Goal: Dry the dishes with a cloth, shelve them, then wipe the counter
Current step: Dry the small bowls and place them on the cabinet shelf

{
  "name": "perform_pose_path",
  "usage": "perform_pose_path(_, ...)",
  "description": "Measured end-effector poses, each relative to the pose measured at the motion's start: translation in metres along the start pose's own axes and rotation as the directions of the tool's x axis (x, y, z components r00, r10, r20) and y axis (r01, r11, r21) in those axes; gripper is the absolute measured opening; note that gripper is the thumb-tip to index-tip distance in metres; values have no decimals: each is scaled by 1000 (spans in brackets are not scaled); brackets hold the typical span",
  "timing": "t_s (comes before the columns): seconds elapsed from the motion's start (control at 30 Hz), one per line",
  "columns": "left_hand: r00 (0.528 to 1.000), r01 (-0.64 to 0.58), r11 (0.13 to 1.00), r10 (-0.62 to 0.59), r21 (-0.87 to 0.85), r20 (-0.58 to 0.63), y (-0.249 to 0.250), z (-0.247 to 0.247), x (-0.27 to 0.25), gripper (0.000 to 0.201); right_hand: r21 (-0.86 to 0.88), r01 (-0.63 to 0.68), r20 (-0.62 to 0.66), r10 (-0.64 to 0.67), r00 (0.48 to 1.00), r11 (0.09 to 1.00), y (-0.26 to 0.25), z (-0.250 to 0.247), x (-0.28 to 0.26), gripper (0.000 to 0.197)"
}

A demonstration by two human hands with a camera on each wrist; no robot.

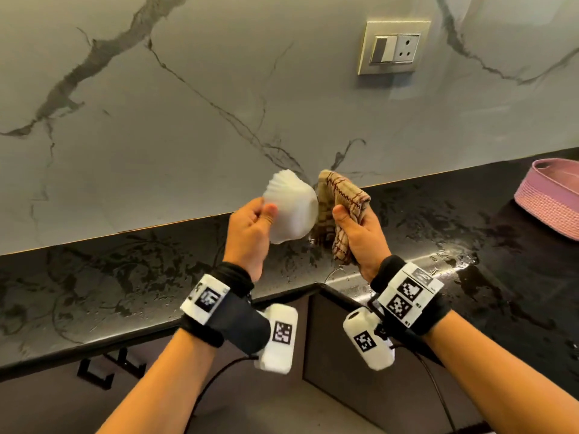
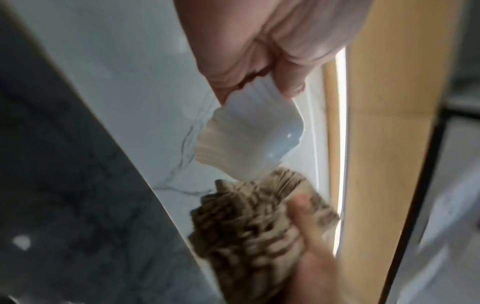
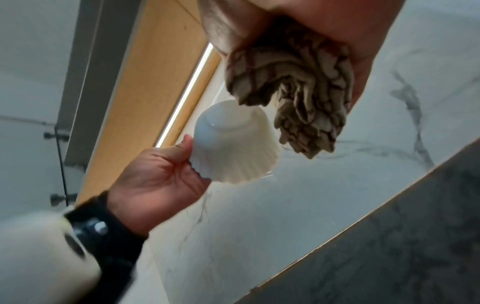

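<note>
Marble backsplash (image 1: 188,104) behind, grey veins; socket plate (image 1: 393,47) upper right. Black counter (image 1: 94,283) below, wet patches on right part. Pink woven basket (image 1: 551,198) at far right on counter. Checked brown cloth (image 1: 340,211) bunched in right hand (image 1: 363,239), fingers and thumb clamped round it. White ribbed bowl (image 1: 289,211) held above counter, tilted, base toward cloth; left hand (image 1: 249,233) pinches rim, thumb outside. Cloth touches bowl side
</note>
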State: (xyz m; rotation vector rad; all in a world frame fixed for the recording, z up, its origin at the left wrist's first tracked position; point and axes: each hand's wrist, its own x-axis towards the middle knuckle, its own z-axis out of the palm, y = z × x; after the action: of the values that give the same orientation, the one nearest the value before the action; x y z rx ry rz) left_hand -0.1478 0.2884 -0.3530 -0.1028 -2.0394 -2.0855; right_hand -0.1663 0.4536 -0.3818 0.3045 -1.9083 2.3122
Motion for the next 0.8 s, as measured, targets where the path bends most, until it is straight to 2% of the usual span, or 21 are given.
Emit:
perform_pose_path(0.07, 988, 137, 951, -150, -276, -25, 14, 0, 6, 29, -69, 112, 60, -108, 992, 991, -2, -6, 0, 56)
perform_pose_path(0.13, 980, 184, 896, -201, -403, 0, 28, 3, 10, 29, -156, 204, 138, -183, 973, 966, -6, -7, 3, 70)
perform_pose_path(0.2, 978, 201, 848, -199, -491, 57, 39, 6, 12, 27, -212, 295, 188, -257, 948, 932, -15, -4, 8, 80)
perform_pose_path(0.33, 989, 121, 800, -43, -588, 145, 72, 4, 9, 37, -227, 461, 186, -427, 885, 858, -57, 4, 10, 81)
perform_pose_path(0.4, 980, 34, 808, 88, -588, 178, 101, 3, 6, 34, -235, 539, 175, -510, 842, 809, -87, 12, 8, 81)
perform_pose_path(0.47, 949, -115, 845, 248, -521, 193, 135, 3, 3, 29, -263, 602, 127, -591, 796, 754, -117, 21, 11, 81)
perform_pose_path(0.5, 911, -255, 873, 361, -415, 199, 151, 3, 1, 23, -242, 626, 99, -623, 776, 741, -129, 25, 10, 82)
perform_pose_path(0.53, 844, -439, 864, 490, -245, 218, 170, 3, 0, 28, -194, 654, 78, -653, 753, 731, -145, 30, 11, 83)
perform_pose_path(0.57, 752, -614, 788, 603, -51, 268, 185, 1, -3, 48, -142, 674, 51, -674, 737, 725, -156, 33, 9, 81)
perform_pose_path(0.6, 658, -742, 659, 678, 126, 328, 202, 0, -2, 69, -111, 702, 17, -705, 709, 703, -171, 35, 11, 81)
perform_pose_path(0.63, 599, -801, 540, 713, 258, 364, 216, -1, -5, 82, -86, 716, -24, -719, 694, 693, -183, 38, 10, 87)
perform_pose_path(0.7, 499, -851, 340, 762, 401, 413, 247, -1, -6, 90, -65, 761, -78, -763, 641, 646, -215, 43, 11, 99)
perform_pose_path(0.77, 433, -852, 219, 805, 475, 406, 276, 0, -1, 101, -44, 803, -49, -804, 593, 595, -246, 49, 15, 95)
perform_pose_path(0.8, 419, -841, 186, 817, 508, 395, 291, 1, 1, 105, -38, 817, -12, -818, 576, 576, -262, 52, 19, 89)
